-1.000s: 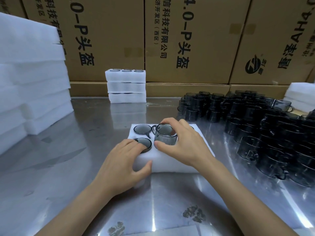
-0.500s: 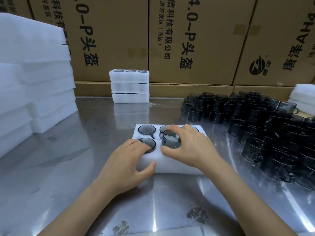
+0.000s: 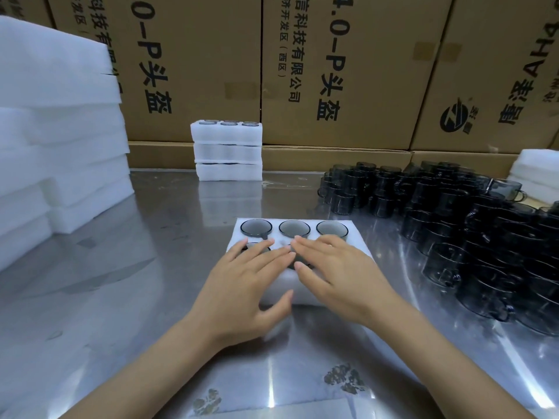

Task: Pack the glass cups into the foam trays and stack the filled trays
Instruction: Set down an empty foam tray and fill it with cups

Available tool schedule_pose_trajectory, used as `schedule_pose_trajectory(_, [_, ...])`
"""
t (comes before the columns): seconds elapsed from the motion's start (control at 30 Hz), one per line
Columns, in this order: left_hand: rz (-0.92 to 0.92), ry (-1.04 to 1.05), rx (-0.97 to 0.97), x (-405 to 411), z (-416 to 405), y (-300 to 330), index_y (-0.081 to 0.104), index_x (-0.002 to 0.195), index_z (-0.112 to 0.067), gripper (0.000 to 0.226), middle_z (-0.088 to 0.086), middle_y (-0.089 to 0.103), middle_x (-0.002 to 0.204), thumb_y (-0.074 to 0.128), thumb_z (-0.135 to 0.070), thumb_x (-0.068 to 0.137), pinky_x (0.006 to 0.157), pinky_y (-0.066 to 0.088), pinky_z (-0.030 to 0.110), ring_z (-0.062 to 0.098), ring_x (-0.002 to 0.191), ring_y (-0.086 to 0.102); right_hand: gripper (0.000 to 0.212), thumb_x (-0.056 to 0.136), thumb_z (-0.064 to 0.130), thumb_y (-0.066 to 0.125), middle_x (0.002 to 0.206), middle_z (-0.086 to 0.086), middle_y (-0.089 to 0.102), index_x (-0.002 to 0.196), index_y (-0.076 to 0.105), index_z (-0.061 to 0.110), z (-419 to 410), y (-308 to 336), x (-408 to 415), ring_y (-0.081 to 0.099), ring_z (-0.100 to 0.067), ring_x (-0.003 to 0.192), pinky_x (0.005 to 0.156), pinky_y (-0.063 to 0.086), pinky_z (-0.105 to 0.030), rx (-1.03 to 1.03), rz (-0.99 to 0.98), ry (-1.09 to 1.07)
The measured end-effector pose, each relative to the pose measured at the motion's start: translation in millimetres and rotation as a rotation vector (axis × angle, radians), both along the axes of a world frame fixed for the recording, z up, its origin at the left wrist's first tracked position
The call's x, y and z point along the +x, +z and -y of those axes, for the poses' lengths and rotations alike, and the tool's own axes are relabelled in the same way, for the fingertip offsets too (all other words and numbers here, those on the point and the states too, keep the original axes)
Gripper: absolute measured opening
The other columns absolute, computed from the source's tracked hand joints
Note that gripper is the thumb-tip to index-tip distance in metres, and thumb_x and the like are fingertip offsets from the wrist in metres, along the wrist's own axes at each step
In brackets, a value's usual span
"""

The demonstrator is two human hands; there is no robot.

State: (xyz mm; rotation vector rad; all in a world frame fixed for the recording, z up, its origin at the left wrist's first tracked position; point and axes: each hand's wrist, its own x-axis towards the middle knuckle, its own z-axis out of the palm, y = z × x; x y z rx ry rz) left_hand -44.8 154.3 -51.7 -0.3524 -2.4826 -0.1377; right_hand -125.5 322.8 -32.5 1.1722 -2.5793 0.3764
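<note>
A white foam tray [image 3: 358,240] lies on the steel table in front of me. Three smoky glass cups [image 3: 294,228] sit sunk in its far row of holes. My left hand [image 3: 245,285] lies flat over the near left part of the tray, fingers straight, covering a cup there. My right hand [image 3: 338,272] lies flat over the near middle and right, fingers straight, hiding what sits beneath. At the back stands a stack of three filled trays [image 3: 228,151]. Many loose dark cups [image 3: 472,225] crowd the table to the right.
A tall pile of empty foam trays [image 3: 57,140] fills the left side. Cardboard boxes [image 3: 332,71] wall off the back. More white foam [image 3: 535,173] sits at the far right. The steel table [image 3: 136,267] reflects light near me.
My right hand has let go of the cup it was lowering into the near middle hole and now lies flat on it. My left hand's fingers have straightened across the tray's top.
</note>
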Motion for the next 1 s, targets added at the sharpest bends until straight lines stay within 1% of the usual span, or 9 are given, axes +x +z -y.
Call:
schedule_pose_trajectory(0.2, [-0.027, 0.007, 0.025, -2, -3, -1, 0.068, 0.116, -0.015, 0.048, -0.006, 0.065, 0.122, 0.048, -0.039, 0.080, 0.099, 0.044, 0.037, 0.017, 0.112, 0.062, 0.046, 0.098, 0.045, 0.029, 0.147, 0.020, 0.037, 0.141, 0.041, 0.033, -1, -5, -2, 0.032, -0.003, 0.131, 0.107, 0.028, -0.026, -0.025, -0.030, -0.002])
schedule_pose_trajectory(0.27, [-0.037, 0.017, -0.029, -2, -1, -4, 0.066, 0.119, -0.013, 0.048, -0.004, 0.063, 0.125, 0.048, -0.037, 0.081, 0.099, 0.038, 0.036, 0.018, 0.114, 0.061, 0.039, 0.098, 0.043, 0.034, 0.134, 0.020, 0.052, 0.131, 0.053, 0.035, 1, -6, -1, 0.039, -0.001, 0.123, 0.097, 0.033, -0.024, -0.182, -0.014, -0.039])
schedule_pose_trajectory(0.33, [-0.047, 0.015, -0.048, -1, 1, -6, 0.063, 0.123, -0.013, 0.050, -0.004, 0.062, 0.127, 0.048, -0.036, 0.082, 0.100, 0.036, 0.036, 0.018, 0.115, 0.061, 0.030, 0.097, 0.036, 0.041, 0.118, 0.017, 0.062, 0.118, 0.063, 0.032, -2, -4, -3, 0.045, -0.003, 0.114, 0.085, 0.033, -0.021, -0.461, 0.046, -0.131])
schedule_pose_trajectory(0.4, [-0.047, 0.005, -0.021, 0, 3, -7, 0.060, 0.127, -0.015, 0.050, -0.006, 0.058, 0.131, 0.047, -0.036, 0.083, 0.100, 0.036, 0.033, 0.015, 0.115, 0.058, 0.027, 0.095, 0.026, 0.047, 0.113, 0.010, 0.066, 0.113, 0.066, 0.027, -11, 3, -12, 0.048, -0.010, 0.111, 0.084, 0.033, -0.024, -0.615, 0.016, -0.273])
schedule_pose_trajectory(0.53, [-0.079, -0.015, 0.013, -1, 5, -7, 0.065, 0.118, -0.016, 0.041, -0.003, 0.061, 0.125, 0.050, -0.031, 0.083, 0.092, 0.038, 0.027, 0.018, 0.103, 0.061, 0.038, 0.090, 0.021, 0.048, 0.134, -0.005, 0.054, 0.127, 0.055, 0.018, -47, 9, -30, 0.036, -0.029, 0.128, 0.106, 0.024, -0.041, -0.536, 0.009, -0.704])
schedule_pose_trajectory(0.6, [-0.080, -0.013, 0.013, -2, 5, -8, 0.066, 0.115, -0.017, 0.039, -0.004, 0.063, 0.120, 0.049, -0.031, 0.083, 0.088, 0.038, 0.026, 0.019, 0.099, 0.063, 0.044, 0.091, 0.025, 0.046, 0.149, -0.014, 0.035, 0.133, 0.046, 0.014, -59, 8, -34, 0.022, -0.038, 0.136, 0.112, 0.010, -0.050, -0.383, 0.125, -0.881])
schedule_pose_trajectory(0.67, [-0.076, -0.014, 0.011, -3, 5, -8, 0.066, 0.115, -0.017, 0.038, -0.005, 0.064, 0.118, 0.049, -0.031, 0.083, 0.082, 0.040, 0.025, 0.019, 0.095, 0.064, 0.047, 0.093, 0.027, 0.043, 0.152, -0.021, 0.023, 0.136, 0.040, 0.010, -63, 9, -36, 0.020, -0.043, 0.137, 0.112, 0.005, -0.054, -0.265, 0.252, -0.951])
schedule_pose_trajectory(0.8, [-0.067, -0.011, -0.006, -4, 6, -9, 0.065, 0.115, -0.018, 0.038, -0.006, 0.063, 0.117, 0.048, -0.031, 0.083, 0.075, 0.040, 0.028, 0.019, 0.091, 0.065, 0.044, 0.093, 0.024, 0.043, 0.140, -0.016, 0.042, 0.134, 0.041, 0.010, -59, 7, -36, 0.044, -0.039, 0.122, 0.104, 0.026, -0.045, -0.210, 0.219, -0.877])
schedule_pose_trajectory(1.0, [-0.067, -0.015, 0.010, -3, 5, -5, 0.066, 0.109, -0.018, 0.035, -0.008, 0.063, 0.111, 0.050, -0.031, 0.079, 0.065, 0.045, 0.028, 0.017, 0.087, 0.063, 0.043, 0.093, 0.023, 0.048, 0.138, -0.006, 0.044, 0.135, 0.041, 0.019, -50, 1, -36, 0.051, -0.032, 0.114, 0.093, 0.037, -0.039, -0.335, 0.240, -0.624])
